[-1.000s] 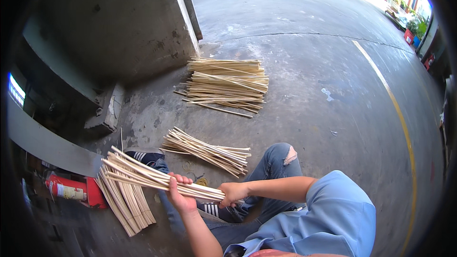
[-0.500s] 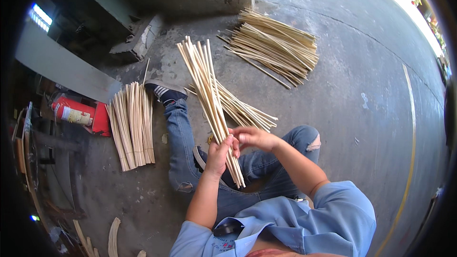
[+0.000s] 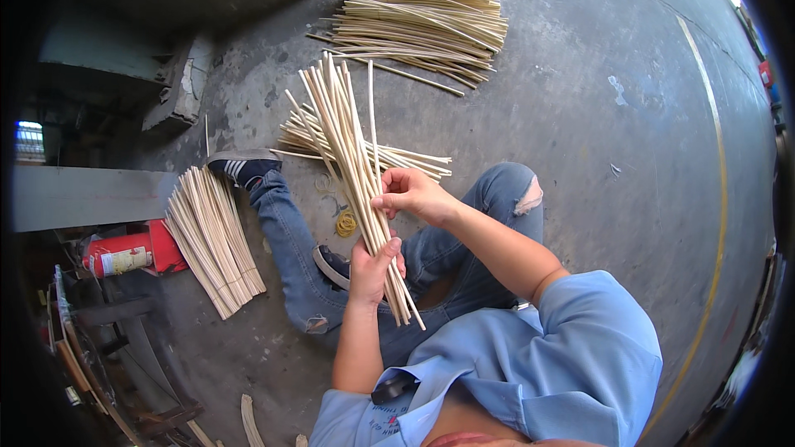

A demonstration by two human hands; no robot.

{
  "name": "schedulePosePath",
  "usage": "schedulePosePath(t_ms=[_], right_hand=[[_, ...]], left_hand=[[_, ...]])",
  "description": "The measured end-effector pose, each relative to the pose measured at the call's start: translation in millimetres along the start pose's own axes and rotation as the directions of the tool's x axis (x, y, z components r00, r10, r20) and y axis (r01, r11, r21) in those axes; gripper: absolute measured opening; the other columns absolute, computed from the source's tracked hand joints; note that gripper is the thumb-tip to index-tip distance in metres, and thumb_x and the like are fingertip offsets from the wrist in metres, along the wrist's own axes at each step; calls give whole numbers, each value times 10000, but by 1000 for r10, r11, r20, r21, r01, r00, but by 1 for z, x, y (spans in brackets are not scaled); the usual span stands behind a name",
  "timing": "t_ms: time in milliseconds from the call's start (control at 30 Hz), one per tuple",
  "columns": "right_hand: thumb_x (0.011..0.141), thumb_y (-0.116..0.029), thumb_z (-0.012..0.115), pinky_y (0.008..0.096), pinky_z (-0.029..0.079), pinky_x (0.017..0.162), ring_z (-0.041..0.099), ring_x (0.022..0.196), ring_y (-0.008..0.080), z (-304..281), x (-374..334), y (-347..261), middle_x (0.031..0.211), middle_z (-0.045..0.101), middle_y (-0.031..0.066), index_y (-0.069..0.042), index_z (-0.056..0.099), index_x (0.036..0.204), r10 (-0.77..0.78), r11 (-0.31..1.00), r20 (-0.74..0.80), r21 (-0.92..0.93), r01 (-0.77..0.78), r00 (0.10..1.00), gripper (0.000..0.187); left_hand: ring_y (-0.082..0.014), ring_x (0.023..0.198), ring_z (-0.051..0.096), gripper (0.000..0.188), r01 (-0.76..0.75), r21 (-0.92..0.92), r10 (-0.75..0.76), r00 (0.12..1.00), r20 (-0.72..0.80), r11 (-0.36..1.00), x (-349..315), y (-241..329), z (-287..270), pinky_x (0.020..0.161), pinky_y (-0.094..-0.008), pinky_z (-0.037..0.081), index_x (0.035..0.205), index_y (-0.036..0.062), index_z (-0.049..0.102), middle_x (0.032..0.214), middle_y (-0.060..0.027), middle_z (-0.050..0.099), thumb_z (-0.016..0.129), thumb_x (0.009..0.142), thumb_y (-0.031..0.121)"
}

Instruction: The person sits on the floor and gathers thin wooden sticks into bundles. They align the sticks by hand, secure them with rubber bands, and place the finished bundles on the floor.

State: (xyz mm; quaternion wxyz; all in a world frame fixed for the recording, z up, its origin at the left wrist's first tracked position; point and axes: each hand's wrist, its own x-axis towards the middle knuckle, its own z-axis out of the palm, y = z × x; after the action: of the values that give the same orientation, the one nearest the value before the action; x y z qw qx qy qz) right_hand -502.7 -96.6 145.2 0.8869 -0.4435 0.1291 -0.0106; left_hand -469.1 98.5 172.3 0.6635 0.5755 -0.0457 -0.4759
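A loose bundle of long, thin pale wooden sticks [image 3: 346,136] slants up and away in front of me, its upper ends fanned out. My left hand [image 3: 370,271] is closed round its lower part, with the near ends poking out below. Higher up, my right hand [image 3: 416,197] pinches at the bundle's right side, thumb and fingers on a stick there; its fingertips are partly hidden. One stick [image 3: 372,103] stands apart from the others on the right. Behind the bundle, more loose sticks [image 3: 414,160] lie crosswise on the floor.
A large stick pile [image 3: 422,25] lies at the back, and tied bundles [image 3: 214,240] at the left beside my shoe [image 3: 248,167]. Yellow rubber bands [image 3: 345,223] lie between my legs. A red fire extinguisher [image 3: 120,254] and a concrete block [image 3: 184,87] are farther left.
My right hand has moved up along the bundle and now pinches at its side. The bundle's top has spread wider. The whole view has turned, shifting the floor piles leftward.
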Motion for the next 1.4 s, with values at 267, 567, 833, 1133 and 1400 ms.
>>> schedulePosePath(t_ms=[267,567,833,1133,1400], right_hand=[[912,-120,781,273,543,751,645,805,89,-12,4,5,893,689,11,-82,637,921,46,989,-19,139,-43,999,150],[975,-167,667,318,544,666,545,646,130,-6,0,5,751,538,-7,-89,601,993,108,808,-34,585,-68,994,104],[881,-168,818,248,306,491,387,529,51,10,1,7,659,489,-62,-86,620,953,197,946,-191,295,-136,962,226],[937,-175,698,269,404,548,475,633,83,17,4,16,808,573,7,-87,573,952,97,947,-271,322,-5,958,154],[864,-226,829,269,416,536,482,575,90,21,-2,4,730,590,-1,-61,643,927,164,979,-210,154,-133,964,256]], left_hand=[[-151,586,634,294,8,117,-5,1000,-28,993,12,5,14,505,-277,554,1186,12,524,793,-85,642,671,1008,193],[-262,861,737,318,-17,-23,16,998,-53,1000,23,5,9,650,-382,663,1267,-23,549,1055,-167,687,619,1010,151],[-171,895,702,256,-36,-3,35,995,-98,999,21,2,3,744,-343,638,1188,-3,617,1026,-76,679,706,968,91],[-216,811,728,229,-20,15,22,990,-140,1000,23,0,-13,727,-385,658,1149,-1,609,937,-111,696,686,994,149],[-191,679,706,211,18,63,-7,986,-165,998,19,11,-10,621,-320,614,1094,3,639,802,-82,684,739,954,125]])
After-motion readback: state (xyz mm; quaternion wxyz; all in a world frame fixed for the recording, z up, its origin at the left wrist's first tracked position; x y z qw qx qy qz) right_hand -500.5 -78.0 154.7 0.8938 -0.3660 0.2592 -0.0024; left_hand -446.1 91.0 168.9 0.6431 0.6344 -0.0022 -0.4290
